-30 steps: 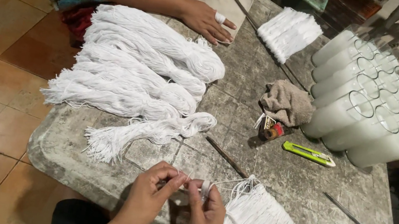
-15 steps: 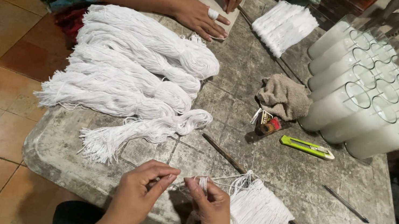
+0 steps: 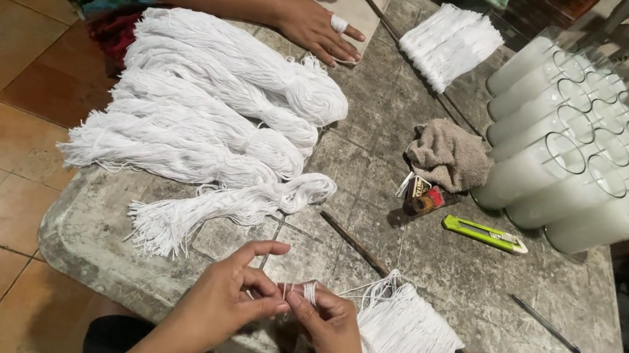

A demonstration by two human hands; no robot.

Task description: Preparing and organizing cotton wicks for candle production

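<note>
1. The left hand (image 3: 228, 299) and right hand (image 3: 330, 330) meet at the table's (image 3: 484, 292) near edge, fingertips pinched shut on a short white string (image 3: 301, 289).
2. The string is thin and looped; its ends stick up between the fingers, though its exact lie is hard to make out.
3. Beside the right hand, a fringe (image 3: 401, 347) of cut strings hangs from a thin rod (image 3: 358, 247), running diagonally.
4. White skeins (image 3: 214, 111) lie beyond, left.

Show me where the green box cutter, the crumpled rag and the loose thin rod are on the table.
green box cutter (image 3: 485, 234), head view, middle of its body
crumpled rag (image 3: 448, 154), head view, centre of the bunched cloth
thin rod (image 3: 545, 323), head view, mid-shaft
</note>
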